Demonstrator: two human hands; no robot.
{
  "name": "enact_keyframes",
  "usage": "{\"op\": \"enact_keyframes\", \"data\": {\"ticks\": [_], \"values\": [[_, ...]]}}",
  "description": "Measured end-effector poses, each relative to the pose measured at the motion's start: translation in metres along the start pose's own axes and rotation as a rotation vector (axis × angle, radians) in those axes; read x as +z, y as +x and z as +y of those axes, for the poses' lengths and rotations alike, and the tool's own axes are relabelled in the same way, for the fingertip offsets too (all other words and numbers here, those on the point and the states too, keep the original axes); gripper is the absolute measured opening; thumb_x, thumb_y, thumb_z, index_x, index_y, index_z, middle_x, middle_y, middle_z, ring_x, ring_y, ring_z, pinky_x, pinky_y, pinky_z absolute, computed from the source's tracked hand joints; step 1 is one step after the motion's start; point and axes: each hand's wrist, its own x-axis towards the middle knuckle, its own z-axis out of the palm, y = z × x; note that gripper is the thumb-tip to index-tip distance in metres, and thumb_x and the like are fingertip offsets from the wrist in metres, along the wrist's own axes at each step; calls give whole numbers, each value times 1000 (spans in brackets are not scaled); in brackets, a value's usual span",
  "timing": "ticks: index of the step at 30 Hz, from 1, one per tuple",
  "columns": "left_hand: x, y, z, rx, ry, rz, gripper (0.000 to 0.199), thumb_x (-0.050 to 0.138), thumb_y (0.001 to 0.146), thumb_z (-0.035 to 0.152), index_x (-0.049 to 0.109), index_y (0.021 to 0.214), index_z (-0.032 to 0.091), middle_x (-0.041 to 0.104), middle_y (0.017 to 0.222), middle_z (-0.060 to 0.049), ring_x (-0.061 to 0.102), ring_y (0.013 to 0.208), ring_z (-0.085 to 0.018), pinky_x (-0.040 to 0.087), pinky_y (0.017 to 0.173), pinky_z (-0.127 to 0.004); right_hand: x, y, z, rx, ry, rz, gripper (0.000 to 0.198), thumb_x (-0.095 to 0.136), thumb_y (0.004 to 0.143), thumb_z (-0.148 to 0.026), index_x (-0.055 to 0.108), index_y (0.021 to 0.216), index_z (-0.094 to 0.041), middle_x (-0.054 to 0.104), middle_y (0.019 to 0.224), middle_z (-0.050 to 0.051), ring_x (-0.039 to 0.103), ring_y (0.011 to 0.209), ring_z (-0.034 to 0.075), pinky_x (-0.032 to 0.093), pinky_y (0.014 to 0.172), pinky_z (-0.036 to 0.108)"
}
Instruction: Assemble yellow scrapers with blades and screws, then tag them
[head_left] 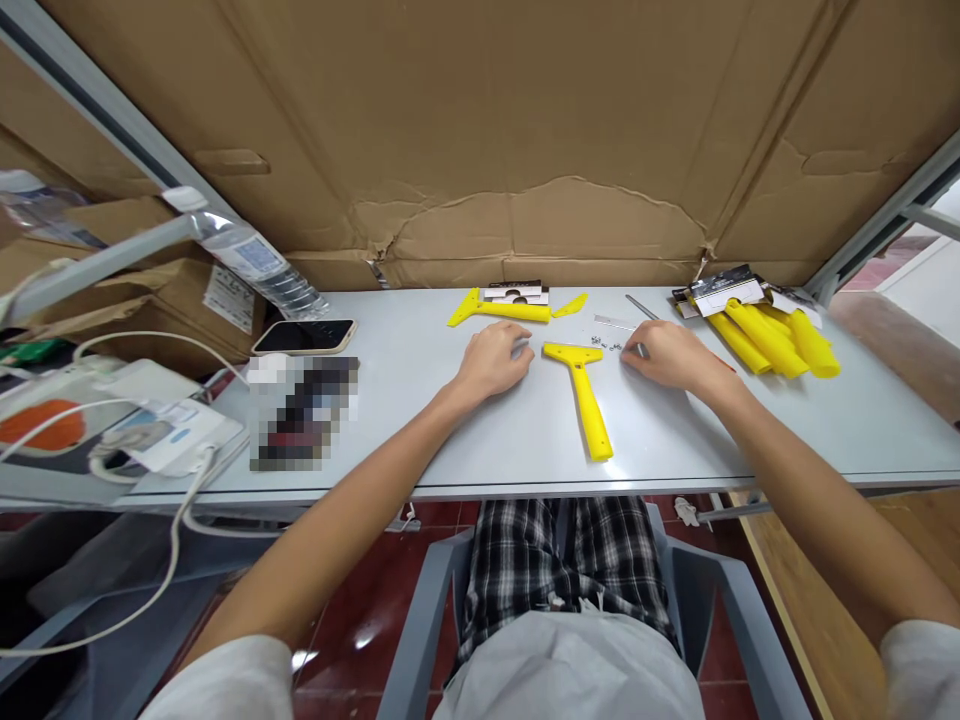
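**Loose metal bits [615, 347] are my main worry**

From my remote seat, I see the yellow T-shaped tool [589, 405] lying at the centre of the frame on the tabletop [675, 440], between both hands and apparently untouched. My left hand [493, 360] rests left of its head, fingers curled; I cannot tell whether its grip is pinching anything. My right hand [664, 353] is bent beside the bits, with something dark at its fingertips, but I cannot tell whether that grip is closed on it.

A sweep of the right wrist could scatter the bits or send them under the clear strip [613, 322] just above. The thin metal rod [641, 307] beyond the knuckles could roll if nudged. The tool's handle points toward the near edge, so a careless forearm might knock it off.
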Motion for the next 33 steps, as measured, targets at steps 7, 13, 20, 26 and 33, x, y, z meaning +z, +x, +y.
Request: {"op": "enact_keyframes", "data": {"ticks": [7,13,20,26,33], "values": [[0,20,-5,244,-170,-85,52,60,99,27,74,147,15,75,153,-13,72,135,-30,54,124,-48,-15,37,10,26,-32,-130,35,70,100,-44,88,125,-30,77,131,9,73,117,26,62,103,39],[5,37,-18,309,-365,-234,63,73,93,40,71,153,19,75,151,-12,74,118,-27,61,111,-44,-20,53,8,33,-20,-182,32,77,97,-47,90,121,-28,77,131,10,74,111,22,61,104,36],[8,29,-30,288,-470,-187,63,79,89,37,73,149,18,81,138,-11,74,117,-27,60,102,-42,-12,55,15,2,88,-142,24,75,97,-32,90,115,-26,79,123,6,73,108,18,57,98,29],[11,26,-29,312,-506,-130,49,83,90,41,82,135,22,84,132,-9,75,111,-25,59,97,-39,-10,46,20,-63,264,-149,19,72,93,-29,87,104,-22,79,101,3,71,95,15,54,91,29],[13,23,-25,341,-520,-55,33,81,94,42,88,120,23,86,110,-7,75,98,-22,56,86,-34,-8,37,19,-78,362,-79,19,71,91,-32,83,98,-18,76,95,6,65,83,14,52,86,32]]}}
